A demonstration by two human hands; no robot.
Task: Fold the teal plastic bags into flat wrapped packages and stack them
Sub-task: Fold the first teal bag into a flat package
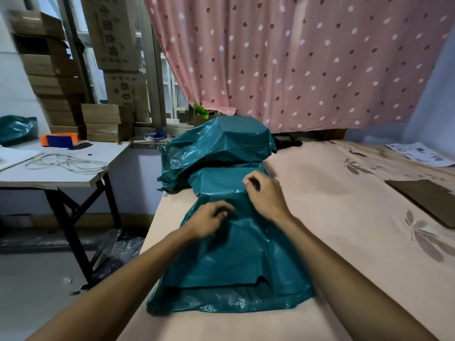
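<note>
Reaching forward, left hand (209, 217) and right hand (264, 193) each clamp a grip on the teal bag (234, 262).

Crumpled teal plastic bag (14, 129) cut off at left edge. Printed brown cardboard cartons (112, 33), upper left: lettering blurred. Flat dark cardboard sheet (429, 200) clipped at right edge.

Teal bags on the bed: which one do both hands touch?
The nearest teal bag, spread loose at the bed's front edge, lies under the left hand and right hand. The flat package and bulky bag lie farther back.
</note>
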